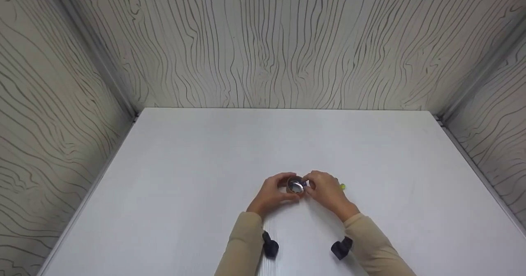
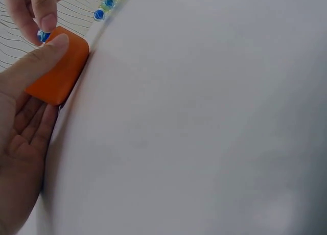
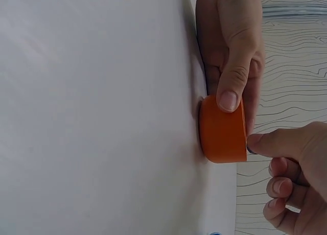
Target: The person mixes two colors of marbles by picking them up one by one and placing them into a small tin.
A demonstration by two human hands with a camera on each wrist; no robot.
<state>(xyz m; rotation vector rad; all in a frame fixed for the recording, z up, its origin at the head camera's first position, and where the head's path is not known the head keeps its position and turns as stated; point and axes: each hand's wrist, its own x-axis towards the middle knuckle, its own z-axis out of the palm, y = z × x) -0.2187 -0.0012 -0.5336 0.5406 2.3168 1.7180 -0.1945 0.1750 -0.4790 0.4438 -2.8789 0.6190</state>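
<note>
We saw a small orange cup (image 3: 223, 138) standing upright on the white table (image 1: 205, 156), its opening facing up and its inside wall shiny like metal. On the cup's left side, the person's left hand (image 1: 271, 193) held it, thumb pressed to the near wall and the other fingers curved round the far side, so we read them as clamped on the cup. On the cup's right side, the right hand (image 1: 327, 189) had its thumb and forefinger closed on a blue marble (image 2: 43, 36) at the rim; we could not tell whether the marble touched the cup. Past the right hand from the cup, we noticed a row of marbles (image 2: 109, 2), blue and yellow-green, lying near one another on the table. Nearer to us than the cup, we saw beige sleeves (image 1: 241, 243), each with a black wrist camera (image 1: 270, 249). Well beyond the cup rose a wall (image 1: 263, 41) patterned with dark wood-grain lines.
</note>
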